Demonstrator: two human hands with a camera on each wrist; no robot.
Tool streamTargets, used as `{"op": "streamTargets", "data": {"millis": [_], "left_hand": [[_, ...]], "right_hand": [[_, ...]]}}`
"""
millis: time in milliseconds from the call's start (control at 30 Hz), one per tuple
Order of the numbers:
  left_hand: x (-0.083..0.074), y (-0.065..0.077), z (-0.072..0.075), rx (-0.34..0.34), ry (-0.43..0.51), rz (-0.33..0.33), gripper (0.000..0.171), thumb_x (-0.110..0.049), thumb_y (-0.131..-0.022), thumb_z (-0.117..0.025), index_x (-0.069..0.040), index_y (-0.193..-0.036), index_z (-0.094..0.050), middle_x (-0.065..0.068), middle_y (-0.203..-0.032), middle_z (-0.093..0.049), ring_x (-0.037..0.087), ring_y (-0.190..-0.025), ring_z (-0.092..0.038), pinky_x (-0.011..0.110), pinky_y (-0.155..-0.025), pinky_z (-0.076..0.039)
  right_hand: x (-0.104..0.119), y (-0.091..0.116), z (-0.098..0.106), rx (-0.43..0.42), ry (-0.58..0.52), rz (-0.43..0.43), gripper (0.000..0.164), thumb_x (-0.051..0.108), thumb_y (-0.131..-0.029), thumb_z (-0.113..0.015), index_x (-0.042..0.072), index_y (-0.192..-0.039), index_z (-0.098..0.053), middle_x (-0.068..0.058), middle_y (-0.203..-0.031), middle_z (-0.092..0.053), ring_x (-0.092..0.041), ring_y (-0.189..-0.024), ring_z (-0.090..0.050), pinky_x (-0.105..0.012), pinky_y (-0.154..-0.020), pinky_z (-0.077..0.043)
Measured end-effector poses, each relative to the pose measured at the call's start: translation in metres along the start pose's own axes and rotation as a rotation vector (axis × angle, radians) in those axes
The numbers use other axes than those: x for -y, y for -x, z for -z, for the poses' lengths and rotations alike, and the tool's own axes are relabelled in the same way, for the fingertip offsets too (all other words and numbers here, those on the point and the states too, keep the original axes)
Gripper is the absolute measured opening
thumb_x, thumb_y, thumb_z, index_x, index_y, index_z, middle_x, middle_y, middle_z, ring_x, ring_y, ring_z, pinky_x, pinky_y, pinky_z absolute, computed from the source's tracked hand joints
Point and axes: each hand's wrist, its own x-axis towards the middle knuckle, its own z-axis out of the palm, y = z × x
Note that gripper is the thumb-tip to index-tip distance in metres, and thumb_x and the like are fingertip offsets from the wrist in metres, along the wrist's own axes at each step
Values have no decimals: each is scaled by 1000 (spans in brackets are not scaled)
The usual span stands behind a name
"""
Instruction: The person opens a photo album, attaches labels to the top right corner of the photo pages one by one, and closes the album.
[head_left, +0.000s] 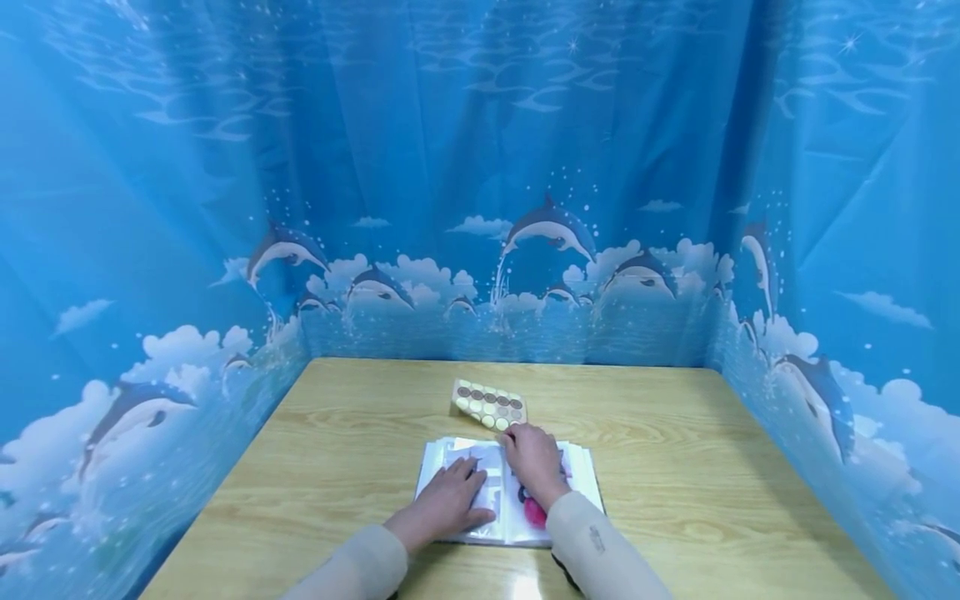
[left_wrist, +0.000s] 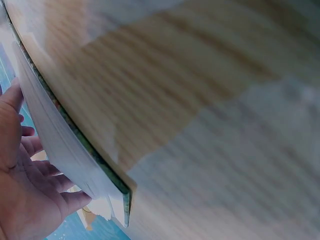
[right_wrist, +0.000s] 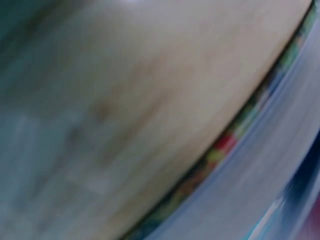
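An open book (head_left: pixel 588 477) with clear pocket pages lies on the table, white pages framed by a dark cover edge. My left hand (head_left: pixel 452 497) rests on its left page, fingers extended. In the left wrist view the left hand (left_wrist: pixel 30 175) lies against the thick stack of pages (left_wrist: pixel 60 135). My right hand (head_left: pixel 534 458) is at the top of the right page with bent fingers near the centre fold; I cannot tell whether they pinch anything. Under its wrist shows a pink and black picture (head_left: pixel 535 512). The right wrist view shows only the book's colourful cover edge (right_wrist: pixel 225 142).
Just beyond the book lies a slightly curled sheet of round stickers (head_left: pixel 489 403), pale yellow and brown, its near corner close to my right fingertips. The wood-grain table (head_left: pixel 337 433) is enclosed by a blue dolphin-print curtain (head_left: pixel 450 167) at the back and sides.
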Motion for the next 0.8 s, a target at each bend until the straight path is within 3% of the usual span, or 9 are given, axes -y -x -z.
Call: {"op": "streamTargets", "data": {"millis": [400,800], "left_hand": [[0,0,-1,-33,-10,-17,70,-53,-87,-68,-4,-136,-57,22,-143,-49,40,-131,-46,58,-104,-42],[0,1,0,-22,-16,-14,69,-53,-88,-68,-5,-136,-56,22,-143,-49,40,-132,-46,57,-105,-42]], "right_hand": [[3,3,-7,-82,102,118,10,24,-91,-72,15,-87,-75,-2,-80,-71,-25,-75,-66,-44,-70,-51],[7,5,-10,-87,134,183,8,21,-89,-72,15,-86,-76,-2,-79,-71,-25,-74,-66,-43,-72,-51]]}}
